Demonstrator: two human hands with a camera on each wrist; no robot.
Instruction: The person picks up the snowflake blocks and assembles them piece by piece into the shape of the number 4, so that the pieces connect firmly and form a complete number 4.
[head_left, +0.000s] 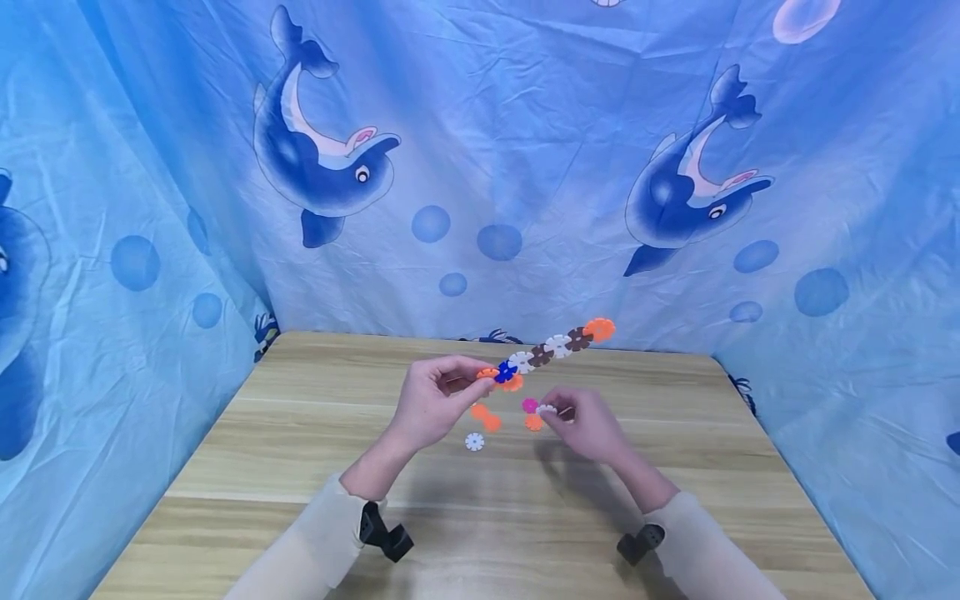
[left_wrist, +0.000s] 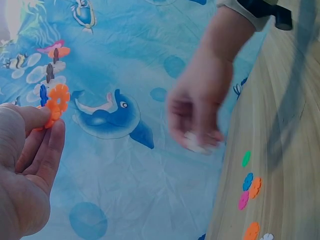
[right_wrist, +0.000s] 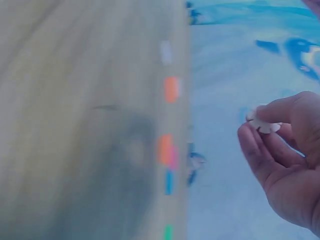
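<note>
The left hand (head_left: 431, 404) grasps, between thumb and fingers, the near end of a chain of slotted discs (head_left: 541, 356), raised above the worktop (head_left: 300, 467) and slanting up to the right, its tip overlapping the worktop's far edge in the head view. Eight chain discs are countable: three orange, two white, two brown, one blue. The thumb and fingers cover part of the orange end, so any further disc there cannot be confirmed; the left wrist view shows the chain nearly edge-on, its far end blending into the printed curtain (head_left: 495, 150). The right hand (head_left: 588, 425) pinches one loose white disc (right_wrist: 265, 125); the fingertips conceal part of its rim. Loose discs lie nearer the far edge of the worktop than the near edge, which is out of frame: one white piece (head_left: 475, 442), two orange pieces (head_left: 491, 422) together, and one pink disc (head_left: 530, 406) close to one orange disc (head_left: 533, 422). The left wrist view adds one blue disc (left_wrist: 248, 181) beside the pink and one green disc (left_wrist: 246, 159) slightly apart; the right hand blocks both in the head view. The right wrist view is blurred, and its lower border cuts off the green disc.
</note>
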